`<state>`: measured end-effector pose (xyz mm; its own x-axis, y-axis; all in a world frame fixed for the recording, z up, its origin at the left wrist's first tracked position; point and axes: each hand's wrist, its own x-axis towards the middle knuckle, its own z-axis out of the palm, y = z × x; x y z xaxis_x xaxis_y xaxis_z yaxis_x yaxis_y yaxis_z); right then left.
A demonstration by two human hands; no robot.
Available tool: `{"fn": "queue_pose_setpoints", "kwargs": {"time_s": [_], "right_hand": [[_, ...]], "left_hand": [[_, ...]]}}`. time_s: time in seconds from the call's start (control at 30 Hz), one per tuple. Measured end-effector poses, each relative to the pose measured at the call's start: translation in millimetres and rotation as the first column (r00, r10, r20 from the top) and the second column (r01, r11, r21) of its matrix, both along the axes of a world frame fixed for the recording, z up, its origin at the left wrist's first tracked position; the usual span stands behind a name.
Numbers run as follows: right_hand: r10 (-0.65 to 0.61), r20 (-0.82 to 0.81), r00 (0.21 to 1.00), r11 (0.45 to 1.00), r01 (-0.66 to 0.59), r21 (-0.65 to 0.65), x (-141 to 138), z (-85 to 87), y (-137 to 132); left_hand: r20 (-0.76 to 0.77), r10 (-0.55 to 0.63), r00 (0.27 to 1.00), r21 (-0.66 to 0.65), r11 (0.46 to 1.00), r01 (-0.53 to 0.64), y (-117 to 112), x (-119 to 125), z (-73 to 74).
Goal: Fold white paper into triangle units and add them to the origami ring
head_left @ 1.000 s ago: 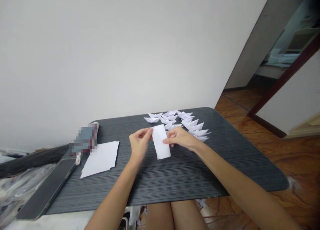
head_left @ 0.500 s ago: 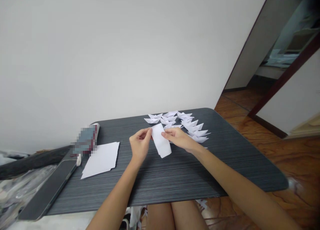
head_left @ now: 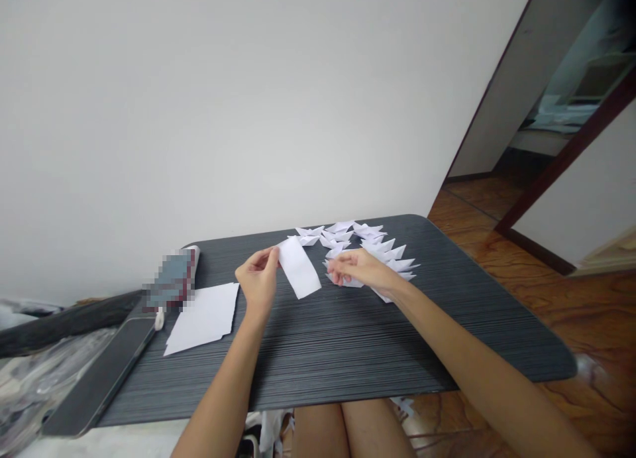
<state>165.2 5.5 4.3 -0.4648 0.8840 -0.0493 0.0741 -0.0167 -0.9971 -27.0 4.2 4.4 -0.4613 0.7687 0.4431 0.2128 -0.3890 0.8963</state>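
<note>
Pinched at its upper left corner by my left hand [head_left: 259,280], a folded white sheet of paper [head_left: 300,270] hangs tilted above the table. My right hand [head_left: 358,268] is apart from that sheet, to its right, with fingers curled and nothing visible in them. Behind and around my right hand lie several folded paper boats [head_left: 392,262], white and set close together in rows; the hand partly hides some of them. A stack of flat white paper [head_left: 203,317] lies left of my left hand.
The dark table [head_left: 348,365] has a rounded right end and stands against a white wall [head_left: 238,113]. At its left end a phone-like device with a blurred screen [head_left: 171,279] leans beside a white cable plug [head_left: 159,319]. A doorway opens at the right.
My right hand has let go of the folded sheet and sits apart from it. My left hand has moved left, carrying the sheet along.
</note>
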Motion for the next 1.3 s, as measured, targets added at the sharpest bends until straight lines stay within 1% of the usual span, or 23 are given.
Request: {"fn": "queue_pose_setpoints", "kwargs": {"time_s": [0.03,0.07,0.17,0.33,0.43,0.5,0.53,0.57,0.63,0.67,0.7,0.83,0.9,0.93,0.97,1.0,1.03,1.07,1.1,1.17,1.2,1.23,1.3], "right_hand": [[-0.074,-0.036,0.997,0.996,0.075,0.042,-1,-0.4,1],[-0.087,-0.06,0.994,0.994,0.091,0.055,-4,-1.5,1],[0.041,-0.087,0.995,0.999,-0.041,0.005,-17,-7.1,-5],[0.155,-0.108,0.982,0.978,-0.168,-0.123,-26,-11.1,-15],[0.297,-0.093,0.95,0.93,-0.31,-0.197,-16,-8.6,-14],[0.418,-0.047,0.907,0.873,-0.416,-0.254,-8,-6.0,-10],[0.446,-0.02,0.895,0.86,-0.434,-0.267,-4,-4.4,-8],[0.409,0.0,0.912,0.885,-0.397,-0.245,-1,-2.8,-6],[0.162,-0.013,0.987,0.981,-0.163,-0.103,2,-0.1,-2],[0.056,-0.041,0.998,0.997,-0.058,-0.041,1,0.7,-1],[-0.002,-0.065,0.998,1.0,0.002,0.002,-1,0.9,0],[0.072,-0.015,0.997,0.997,-0.072,0.003,-15,-3.6,-4],[0.024,0.014,1.0,1.0,-0.024,0.006,-21,-7.5,-7],[-0.009,0.039,0.999,1.0,0.008,0.02,-23,-9.4,-7],[-0.038,0.071,0.997,0.998,0.035,0.048,-24,-11.2,-7],[-0.064,0.111,0.992,0.994,0.054,0.092,-23,-12.6,-7],[-0.087,0.16,0.983,0.986,0.063,0.152,-22,-13.6,-7],[-0.109,0.21,0.972,0.973,0.061,0.225,-20,-14.0,-7],[-0.132,0.259,0.957,0.953,0.05,0.3,-19,-13.7,-7],[-0.166,0.344,0.924,0.904,0.002,0.429,-15,-11.6,-9],[-0.172,0.377,0.91,0.881,-0.029,0.472,-14,-9.9,-11],[-0.171,0.399,0.901,0.862,-0.059,0.503,-14,-8.1,-12],[-0.166,0.412,0.896,0.835,-0.095,0.542,-13,-4.3,-14]], "left_hand": [[-0.016,-0.023,1.0,-0.016,1.0,0.023,-2,3,-0.4],[-0.032,-0.049,0.998,-0.034,0.998,0.048,-3,7,-0.9],[-0.053,-0.108,0.993,-0.066,0.992,0.104,-8,17,-2.7],[0.001,-0.095,0.996,-0.064,0.994,0.094,-7,16,-4.0],[0.078,-0.024,0.997,-0.036,0.999,0.027,1,2,-3.6],[0.177,0.085,0.981,0.008,0.996,-0.088,8,-8,-3.0],[0.206,0.117,0.971,0.017,0.992,-0.123,10,-12,-2.8],[0.211,0.123,0.97,0.022,0.991,-0.13,11,-13,-2.8],[0.177,0.085,0.981,0.014,0.996,-0.089,11,-10,-3.5],[0.151,0.059,0.987,0.007,0.998,-0.061,9,-6,-4.2],[0.125,0.035,0.992,0.0,0.999,-0.035,7,-1,-5.2],[0.04,-0.041,0.998,-0.045,0.998,0.043,0,13,-9.1],[-0.041,-0.043,0.998,-0.059,0.997,0.041,0,12,-9.3],[-0.126,-0.022,0.992,-0.036,0.999,0.017,0,11,-8.7],[-0.241,0.018,0.97,0.021,1.0,-0.013,-1,9,-7.9],[-0.376,0.07,0.924,0.107,0.994,-0.032,-2,8,-6.9],[-0.517,0.123,0.847,0.2,0.98,-0.02,-4,9,-6.1],[-0.647,0.157,0.746,0.274,0.961,0.036,-6,10,-5.6],[-0.767,0.152,0.623,0.295,0.946,0.132,-9,12,-5.5],[-0.926,0.084,0.368,0.211,0.924,0.319,-15,19,-6.8],[-0.958,0.056,0.28,0.157,0.922,0.354,-17,22,-7.9],[-0.974,0.041,0.224,0.121,0.925,0.359,-19,25,-8.9],[-0.983,0.046,0.177,0.101,0.942,0.32,-21,27,-10.6]]}}
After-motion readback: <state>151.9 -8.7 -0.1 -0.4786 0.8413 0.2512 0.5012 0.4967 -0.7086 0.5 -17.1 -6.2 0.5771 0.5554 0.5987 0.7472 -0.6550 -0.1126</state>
